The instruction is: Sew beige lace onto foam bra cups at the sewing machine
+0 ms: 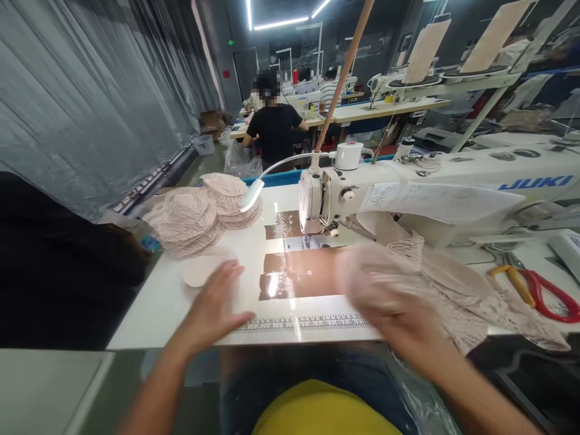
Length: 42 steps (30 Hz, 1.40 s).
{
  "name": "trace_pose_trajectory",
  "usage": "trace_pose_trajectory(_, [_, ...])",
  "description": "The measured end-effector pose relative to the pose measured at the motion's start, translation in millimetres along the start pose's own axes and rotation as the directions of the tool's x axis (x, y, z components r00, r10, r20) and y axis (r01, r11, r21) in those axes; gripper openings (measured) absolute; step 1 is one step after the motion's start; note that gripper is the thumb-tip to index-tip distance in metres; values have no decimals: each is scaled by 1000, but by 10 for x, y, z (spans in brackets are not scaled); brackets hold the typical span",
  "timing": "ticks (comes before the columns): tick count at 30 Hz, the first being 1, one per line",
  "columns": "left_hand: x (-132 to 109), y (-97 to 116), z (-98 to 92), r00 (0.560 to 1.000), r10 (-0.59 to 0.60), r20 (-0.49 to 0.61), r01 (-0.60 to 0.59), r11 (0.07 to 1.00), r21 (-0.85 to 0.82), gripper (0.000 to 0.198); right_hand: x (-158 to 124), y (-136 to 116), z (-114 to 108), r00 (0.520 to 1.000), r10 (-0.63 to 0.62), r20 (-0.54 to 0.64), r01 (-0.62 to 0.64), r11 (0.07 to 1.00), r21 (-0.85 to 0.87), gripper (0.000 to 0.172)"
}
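Observation:
My left hand (217, 305) reaches over the white sewing table (172, 296) with fingers spread, just below a small pale round pad (199, 270); it holds nothing. My right hand (399, 323), smeared by motion, is closed on a pink lace piece (371, 278) in front of the white sewing machine (344, 193). More pink lace fabric (457, 290) lies heaped under the machine arm to the right.
A stack of pink lace cups (199, 211) sits at the table's back left, under a gooseneck lamp (251, 194). Red-handled scissors (544, 293) lie at the right. A printed ruler (308, 323) runs along the front edge. A person in black (274, 130) works at a far table.

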<state>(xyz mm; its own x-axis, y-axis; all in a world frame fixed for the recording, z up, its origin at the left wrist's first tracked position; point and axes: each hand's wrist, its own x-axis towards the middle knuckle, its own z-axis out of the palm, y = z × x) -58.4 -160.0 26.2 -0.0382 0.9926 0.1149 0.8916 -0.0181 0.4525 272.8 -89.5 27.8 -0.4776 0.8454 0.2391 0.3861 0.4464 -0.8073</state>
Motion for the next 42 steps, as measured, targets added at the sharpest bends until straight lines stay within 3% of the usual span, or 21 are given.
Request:
trace_pose_trajectory(2, [3,353,55,950,205,237,-121,937,-327,87,67,-166,285,959,-102,265,62,986,157,16])
trace_pose_trajectory(3, [3,497,95,900,286,330,-103,873,-477,79,100,-242,395,907,-175,383,93,970,225,13])
trace_pose_trajectory(4, [0,597,137,857,331,394,-62,827,-559,61,130,-304,468,882,-223,416,127,961,245,10])
trace_pose_trajectory(5, [-5,646,175,841,337,424,-20,802,-597,42,159,-344,500,891,-242,384,164,961,224,8])
trace_pose_trajectory(7, [-26,590,225,901,210,379,40,831,-555,20,211,-360,460,939,-265,221,235,960,150,8])
trace_pose_trajectory(9, [-57,403,242,978,-23,207,111,898,-425,16,258,-310,346,963,-270,3,269,958,98,9])
trace_pose_trajectory(11, [-90,216,248,977,-208,42,210,915,-345,14,301,-239,249,957,-230,-179,248,965,87,11])
trace_pose_trajectory(13, [-116,142,263,967,-253,26,237,863,-446,20,348,-176,226,959,-118,-258,147,984,96,14])
trace_pose_trajectory(14, [-124,162,275,974,-216,62,213,802,-558,26,371,-151,244,971,-54,-233,82,990,115,15])
trace_pose_trajectory(17, [-118,386,298,968,92,234,165,470,-867,54,428,-94,372,993,86,86,-107,952,285,20])
trace_pose_trajectory(18, [-108,479,297,938,205,280,190,372,-908,63,437,-79,420,972,90,217,-167,913,371,23])
trace_pose_trajectory(20, [-83,623,285,871,349,346,258,273,-927,73,439,-54,500,903,70,425,-308,794,524,29])
trace_pose_trajectory(22, [-58,672,282,852,385,354,279,239,-930,77,426,-33,543,829,52,557,-446,662,602,32])
trace_pose_trajectory(25, [-30,591,327,939,268,217,159,222,-962,68,405,-5,559,770,6,638,-542,534,649,35])
trace_pose_trajectory(26, [-21,548,353,971,184,155,106,251,-962,65,402,3,559,770,-17,638,-542,510,668,35])
trace_pose_trajectory(28, [-4,479,407,992,55,112,88,330,-940,63,406,11,561,775,-66,628,-531,471,705,34])
trace_pose_trajectory(30, [3,450,456,965,70,251,215,335,-917,66,418,13,564,787,-93,611,-516,444,732,31])
trace_pose_trajectory(32, [-4,453,495,895,157,417,367,272,-890,59,432,13,569,826,-79,558,-467,459,756,24])
trace_pose_trajectory(34, [-24,462,523,866,161,474,441,204,-874,44,439,23,577,883,-24,469,-394,505,768,19])
trace_pose_trajectory(38, [-60,463,547,891,11,454,448,141,-883,14,424,59,607,932,79,353,-335,556,760,17])
trace_pose_trajectory(42, [-53,529,562,917,7,399,399,47,-916,20,424,72,645,943,145,300,-328,570,753,19])
